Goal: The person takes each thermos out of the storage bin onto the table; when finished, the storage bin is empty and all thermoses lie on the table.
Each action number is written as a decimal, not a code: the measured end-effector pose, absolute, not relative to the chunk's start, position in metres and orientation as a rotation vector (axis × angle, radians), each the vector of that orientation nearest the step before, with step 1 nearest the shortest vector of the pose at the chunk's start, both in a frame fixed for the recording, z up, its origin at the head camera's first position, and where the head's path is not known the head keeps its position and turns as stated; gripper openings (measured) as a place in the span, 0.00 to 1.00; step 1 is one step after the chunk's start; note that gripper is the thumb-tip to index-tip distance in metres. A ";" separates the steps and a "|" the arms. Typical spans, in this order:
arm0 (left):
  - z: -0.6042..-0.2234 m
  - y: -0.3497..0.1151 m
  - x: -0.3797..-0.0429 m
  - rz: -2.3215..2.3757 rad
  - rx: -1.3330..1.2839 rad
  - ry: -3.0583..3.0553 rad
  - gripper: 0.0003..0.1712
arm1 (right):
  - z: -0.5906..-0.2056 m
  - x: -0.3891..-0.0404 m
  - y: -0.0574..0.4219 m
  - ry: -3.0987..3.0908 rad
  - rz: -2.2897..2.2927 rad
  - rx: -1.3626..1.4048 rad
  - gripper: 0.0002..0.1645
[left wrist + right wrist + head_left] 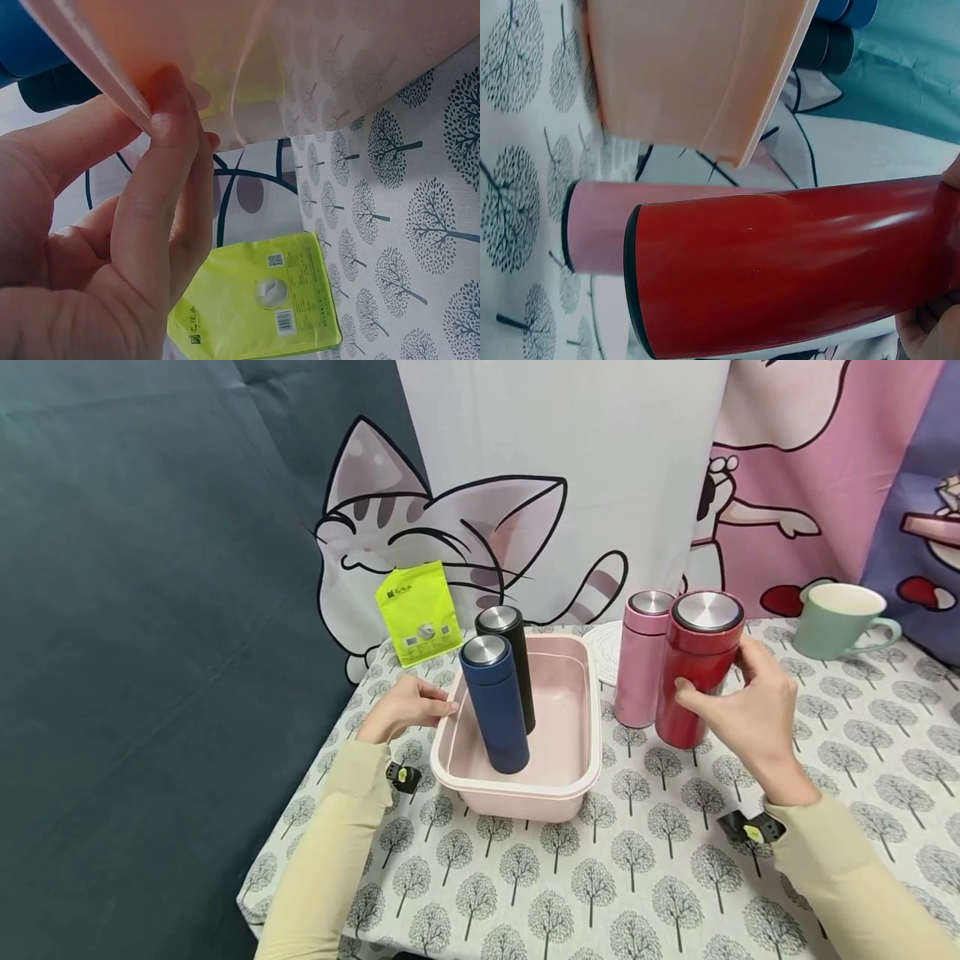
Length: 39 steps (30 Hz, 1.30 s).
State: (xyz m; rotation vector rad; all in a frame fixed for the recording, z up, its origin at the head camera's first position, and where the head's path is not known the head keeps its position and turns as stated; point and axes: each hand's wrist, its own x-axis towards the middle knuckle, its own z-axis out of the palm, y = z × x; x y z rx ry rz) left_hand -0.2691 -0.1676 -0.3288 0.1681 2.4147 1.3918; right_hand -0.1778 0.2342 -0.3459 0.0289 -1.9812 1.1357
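Observation:
My right hand [750, 706] grips a red thermos bottle [693, 685] with a silver-topped lid, thumb on the near side. In the right wrist view the base of the red thermos hangs above the tree-print cloth. Just left of it a pink thermos bottle [639, 681] stands upright. With thumb and fingers my left hand [408, 706] pinches the left rim of a pale pink plastic basin [558, 735]. Inside the basin a blue thermos bottle [497, 710] and a black thermos bottle [519, 647] stand upright, the blue one in front and partly hiding the black.
A lime-green pouch [420, 614] leans at the back left against the cat-print curtain [480, 527]. A green mug [836, 622] stands at the back right. A white round mat [606, 647] lies behind the pink thermos. The tablecloth's left edge [300, 802] runs beside my left arm.

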 end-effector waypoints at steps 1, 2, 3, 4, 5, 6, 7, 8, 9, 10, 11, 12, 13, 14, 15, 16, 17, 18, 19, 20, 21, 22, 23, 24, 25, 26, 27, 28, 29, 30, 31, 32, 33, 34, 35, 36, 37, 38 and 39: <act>-0.329 -0.168 -0.269 1.393 0.166 2.414 0.22 | -0.346 -0.179 0.236 -1.981 1.139 0.018 0.30; -0.329 -0.168 -0.269 1.395 0.163 2.412 0.22 | -0.347 -0.180 0.237 -1.979 1.141 0.007 0.30; -0.328 -0.168 -0.269 1.394 0.161 2.413 0.22 | -0.348 -0.182 0.239 -1.979 1.139 -0.006 0.30; -0.328 -0.168 -0.269 1.393 0.159 2.414 0.22 | -0.349 -0.183 0.240 -1.981 1.139 -0.020 0.30; -0.328 -0.168 -0.269 1.392 0.159 2.415 0.22 | -0.350 -0.184 0.242 -1.983 1.139 -0.026 0.30; -0.328 -0.168 -0.269 1.391 0.157 2.417 0.22 | -0.351 -0.185 0.243 -1.986 1.135 -0.033 0.30; -0.327 -0.168 -0.268 1.392 0.156 2.418 0.22 | -0.352 -0.187 0.245 -1.991 1.127 -0.045 0.29; -0.327 -0.168 -0.268 1.393 0.154 2.419 0.22 | -0.353 -0.188 0.246 -1.997 1.118 -0.056 0.29; -0.327 -0.168 -0.268 1.394 0.153 2.420 0.22 | -0.354 -0.189 0.248 -2.001 1.111 -0.062 0.29; -0.326 -0.167 -0.268 1.395 0.154 2.420 0.21 | -0.356 -0.190 0.249 -2.005 1.109 -0.066 0.29; -0.326 -0.167 -0.268 1.397 0.156 2.418 0.21 | -0.357 -0.192 0.251 -2.007 1.103 -0.072 0.29; -0.326 -0.167 -0.268 1.398 0.158 2.417 0.21 | -0.358 -0.193 0.253 -2.008 1.099 -0.079 0.29; -0.326 -0.167 -0.268 1.400 0.158 2.415 0.21 | -0.360 -0.194 0.254 -2.009 1.097 -0.086 0.29; -0.326 -0.167 -0.269 1.400 0.161 2.415 0.22 | -0.361 -0.195 0.256 -2.008 1.097 -0.090 0.29; -0.327 -0.166 -0.269 1.399 0.162 2.416 0.22 | -0.362 -0.196 0.257 -2.006 1.094 -0.094 0.28; -0.327 -0.166 -0.269 1.399 0.167 2.416 0.22 | -0.364 -0.198 0.259 -2.006 1.092 -0.101 0.28; -0.327 -0.166 -0.269 1.398 0.168 2.416 0.22 | -0.366 -0.199 0.260 -2.006 1.090 -0.106 0.28; -0.327 -0.166 -0.269 1.397 0.167 2.416 0.22 | -0.368 -0.200 0.261 -2.006 1.084 -0.107 0.28; -0.328 -0.166 -0.269 1.397 0.166 2.415 0.22 | -0.370 -0.202 0.262 -2.006 1.081 -0.106 0.29; -0.328 -0.166 -0.269 1.397 0.166 2.412 0.23 | -0.371 -0.203 0.263 -2.004 1.082 -0.101 0.29; -0.328 -0.166 -0.269 1.398 0.165 2.410 0.23 | -0.374 -0.204 0.264 -2.003 1.078 -0.100 0.30; -0.328 -0.166 -0.268 1.397 0.162 2.410 0.23 | -0.376 -0.206 0.265 -2.002 1.078 -0.100 0.30; -0.328 -0.167 -0.268 1.397 0.157 2.410 0.23 | -0.378 -0.207 0.265 -2.001 1.079 -0.097 0.30; -0.328 -0.167 -0.268 1.397 0.155 2.410 0.24 | -0.379 -0.208 0.266 -2.001 1.079 -0.097 0.30; -0.328 -0.167 -0.268 1.398 0.152 2.411 0.24 | -0.381 -0.210 0.266 -2.003 1.082 -0.100 0.30; -0.328 -0.168 -0.267 1.399 0.148 2.411 0.24 | -0.382 -0.211 0.266 -2.005 1.080 -0.105 0.30; -0.328 -0.168 -0.267 1.399 0.146 2.411 0.24 | -0.383 -0.211 0.266 -2.009 1.076 -0.113 0.30; -0.328 -0.168 -0.267 1.398 0.143 2.413 0.24 | -0.383 -0.212 0.266 -2.014 1.075 -0.117 0.29; -0.328 -0.168 -0.267 1.400 0.141 2.409 0.25 | -0.384 -0.213 0.267 -2.019 1.071 -0.124 0.29; -0.328 -0.168 -0.267 1.402 0.140 2.406 0.25 | -0.384 -0.213 0.267 -2.025 1.066 -0.130 0.28; -0.328 -0.168 -0.267 1.404 0.139 2.402 0.25 | -0.385 -0.213 0.268 -2.032 1.062 -0.140 0.28; -0.327 -0.168 -0.266 1.405 0.137 2.399 0.25 | -0.385 -0.214 0.268 -2.037 1.063 -0.149 0.27; -0.328 -0.168 -0.266 1.405 0.137 2.397 0.25 | -0.385 -0.214 0.269 -2.040 1.064 -0.154 0.27; -0.328 -0.167 -0.266 1.407 0.137 2.394 0.25 | -0.385 -0.214 0.269 -2.043 1.066 -0.160 0.26; -0.328 -0.167 -0.267 1.407 0.137 2.392 0.25 | -0.386 -0.215 0.270 -2.045 1.069 -0.166 0.26; -0.328 -0.167 -0.267 1.406 0.137 2.392 0.25 | -0.386 -0.215 0.271 -2.049 1.074 -0.172 0.26; -0.328 -0.167 -0.267 1.405 0.138 2.393 0.25 | -0.386 -0.216 0.272 -2.054 1.078 -0.179 0.26; -0.328 -0.167 -0.267 1.402 0.139 2.395 0.25 | -0.386 -0.217 0.273 -2.060 1.082 -0.183 0.25; -0.328 -0.167 -0.267 1.398 0.141 2.400 0.25 | -0.386 -0.217 0.275 -2.068 1.086 -0.186 0.25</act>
